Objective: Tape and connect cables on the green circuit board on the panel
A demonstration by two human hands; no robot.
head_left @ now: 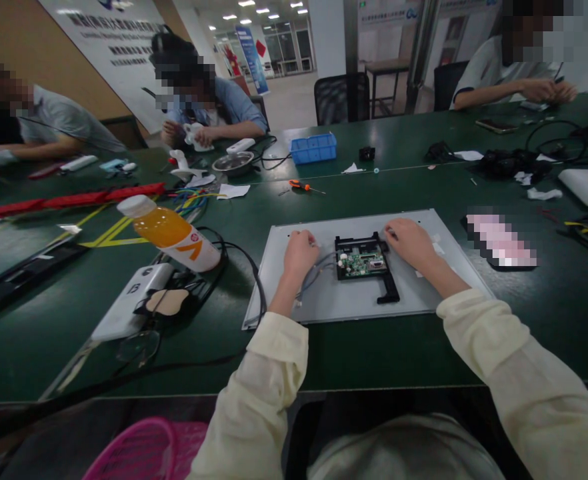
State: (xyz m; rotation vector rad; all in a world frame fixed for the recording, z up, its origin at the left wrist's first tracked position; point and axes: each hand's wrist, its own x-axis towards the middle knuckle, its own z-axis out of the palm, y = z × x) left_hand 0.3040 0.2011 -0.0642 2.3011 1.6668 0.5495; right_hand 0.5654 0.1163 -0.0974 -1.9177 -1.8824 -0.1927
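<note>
A flat grey metal panel lies in front of me on the green table. On its middle sits a black plastic bracket with a green circuit board in it. Grey cables run from the board's left side towards my left hand. That hand is closed over the panel, fingers curled; what they hold, if anything, is hidden. My right hand is closed by the bracket's upper right corner, its fingertips pinched together. I cannot make out anything between them.
Left of the panel stand a tilted-looking juice bottle and a white power bank with black cables. A phone lies to the right. Farther back are an orange screwdriver and a blue basket. Several people sit around the table.
</note>
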